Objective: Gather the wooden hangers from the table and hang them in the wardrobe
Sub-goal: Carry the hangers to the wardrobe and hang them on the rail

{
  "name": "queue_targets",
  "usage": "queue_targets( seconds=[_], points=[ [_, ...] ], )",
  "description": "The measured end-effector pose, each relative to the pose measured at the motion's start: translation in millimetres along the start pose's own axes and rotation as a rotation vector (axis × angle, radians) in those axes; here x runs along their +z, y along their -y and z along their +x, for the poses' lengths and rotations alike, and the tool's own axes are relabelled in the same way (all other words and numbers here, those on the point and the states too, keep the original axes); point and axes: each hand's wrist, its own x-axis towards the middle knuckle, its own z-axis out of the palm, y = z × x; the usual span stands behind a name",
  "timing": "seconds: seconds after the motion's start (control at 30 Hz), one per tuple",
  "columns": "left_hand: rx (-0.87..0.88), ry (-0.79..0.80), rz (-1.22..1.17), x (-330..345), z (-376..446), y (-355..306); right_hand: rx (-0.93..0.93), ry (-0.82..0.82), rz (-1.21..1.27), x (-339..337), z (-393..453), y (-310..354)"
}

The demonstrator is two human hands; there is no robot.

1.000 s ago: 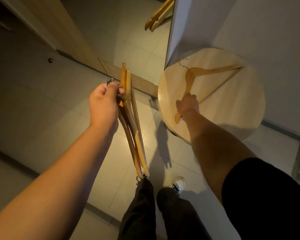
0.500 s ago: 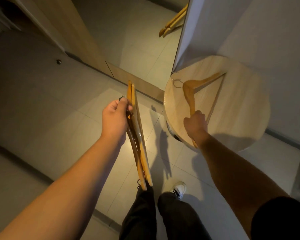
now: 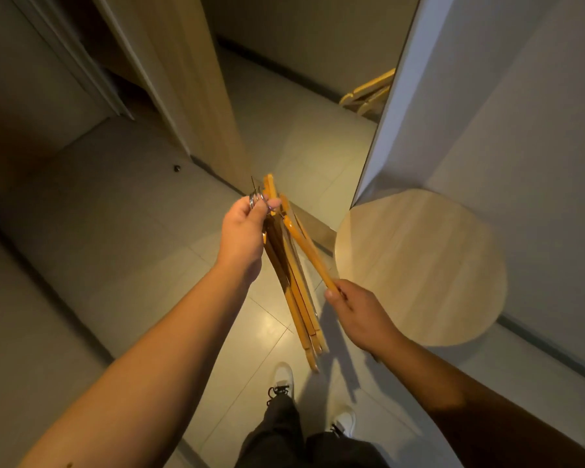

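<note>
My left hand (image 3: pixel 242 233) grips the metal hooks of a bundle of several wooden hangers (image 3: pixel 298 298), which hang down toward the floor. My right hand (image 3: pixel 355 310) holds the lower end of one more wooden hanger (image 3: pixel 306 246); its upper end rests against the bundle near my left hand. The round wooden table (image 3: pixel 423 265) stands to the right, its top bare. The wardrobe (image 3: pixel 122 62) with its wooden panel is at the upper left.
A tall mirror (image 3: pixel 304 106) leans between the wardrobe panel and the white wall (image 3: pixel 507 106); it reflects wooden hangers (image 3: pixel 368 92). My shoes (image 3: pixel 282 376) and dark trousers show at the bottom on the tiled floor.
My right hand lifted the last hanger off the round table and brought it left to the bundle in my left hand. The table top is now bare.
</note>
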Motion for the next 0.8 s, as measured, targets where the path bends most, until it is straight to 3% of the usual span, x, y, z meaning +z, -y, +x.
queue_targets(
  seconds=[0.23,0.63,0.8],
  points=[
    [0.077,-0.061,-0.150,-32.3,7.8,-48.3,-0.100,0.080,-0.059,4.0,27.0,48.6],
    [0.076,-0.205,-0.041,-180.8,118.5,-119.1,-0.210,0.240,-0.241,107.7,156.4,186.9],
    [0.124,-0.254,-0.025,-252.7,164.8,-173.8,-0.108,0.383,0.210,160.6,212.1,284.3]
  ],
)
